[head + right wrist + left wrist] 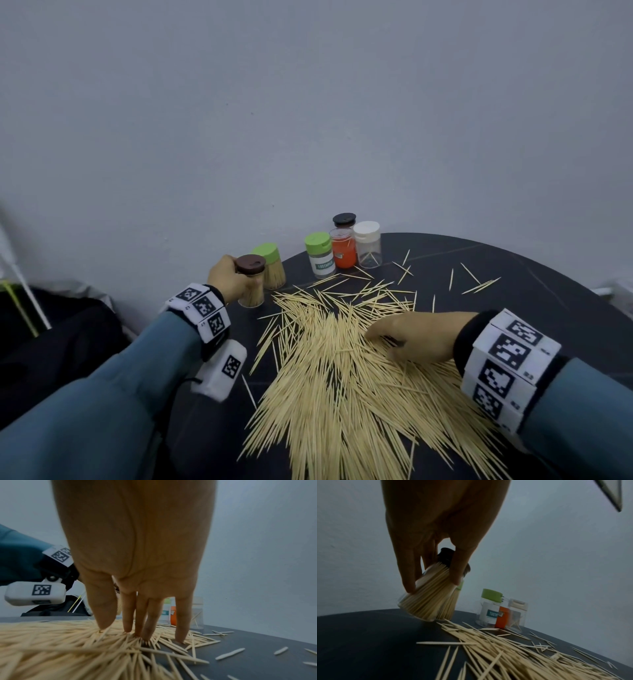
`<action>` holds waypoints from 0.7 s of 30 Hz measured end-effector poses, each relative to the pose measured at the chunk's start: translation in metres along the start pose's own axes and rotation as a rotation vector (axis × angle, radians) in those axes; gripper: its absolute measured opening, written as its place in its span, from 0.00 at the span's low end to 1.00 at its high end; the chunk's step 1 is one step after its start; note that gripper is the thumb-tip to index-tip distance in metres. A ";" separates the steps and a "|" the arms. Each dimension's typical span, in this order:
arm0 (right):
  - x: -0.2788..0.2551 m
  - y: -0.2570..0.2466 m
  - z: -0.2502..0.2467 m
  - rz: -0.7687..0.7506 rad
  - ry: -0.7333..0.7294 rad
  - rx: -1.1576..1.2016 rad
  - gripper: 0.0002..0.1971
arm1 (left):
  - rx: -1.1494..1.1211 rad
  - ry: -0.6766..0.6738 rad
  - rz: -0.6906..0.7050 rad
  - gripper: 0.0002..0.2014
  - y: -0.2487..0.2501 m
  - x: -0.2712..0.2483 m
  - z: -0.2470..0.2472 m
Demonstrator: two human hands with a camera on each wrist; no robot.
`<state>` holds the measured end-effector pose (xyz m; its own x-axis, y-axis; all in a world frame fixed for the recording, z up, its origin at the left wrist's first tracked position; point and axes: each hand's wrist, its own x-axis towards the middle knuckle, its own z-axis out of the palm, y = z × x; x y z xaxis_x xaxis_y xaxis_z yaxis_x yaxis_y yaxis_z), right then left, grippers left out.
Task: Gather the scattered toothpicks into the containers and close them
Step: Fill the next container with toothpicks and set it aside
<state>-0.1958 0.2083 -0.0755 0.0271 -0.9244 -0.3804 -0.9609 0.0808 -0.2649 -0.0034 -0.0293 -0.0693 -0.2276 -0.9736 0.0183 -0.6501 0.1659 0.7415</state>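
Observation:
A big heap of toothpicks (346,373) covers the dark round table (513,274). My left hand (227,277) grips a clear jar with a brown lid (251,284), packed with toothpicks; in the left wrist view the brown-lidded jar (426,595) is tilted, its base edge at the table, my fingers (409,577) and thumb round it. My right hand (411,337) lies on the heap, and in the right wrist view its straight fingertips (127,627) press down into the toothpicks (68,642).
Behind the held jar stands a full green-lidded jar (272,269). At the back are another green-lidded jar with a label (320,255), an orange jar (343,251), a black-lidded one (344,219) and a white-lidded one (368,245). Stray toothpicks (479,284) lie at the right.

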 end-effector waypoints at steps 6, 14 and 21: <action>0.002 0.002 0.000 -0.008 -0.008 -0.010 0.26 | 0.019 0.024 -0.063 0.24 -0.015 0.024 0.010; 0.003 0.002 0.001 -0.005 -0.001 -0.014 0.26 | 0.050 0.025 -0.039 0.25 -0.012 0.020 0.018; 0.000 0.001 -0.001 0.001 0.000 -0.014 0.26 | 0.051 0.107 0.038 0.36 0.002 0.006 0.019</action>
<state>-0.1964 0.2078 -0.0753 0.0257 -0.9244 -0.3806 -0.9647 0.0769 -0.2517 -0.0202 -0.0315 -0.0805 -0.1754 -0.9772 0.1193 -0.6789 0.2078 0.7042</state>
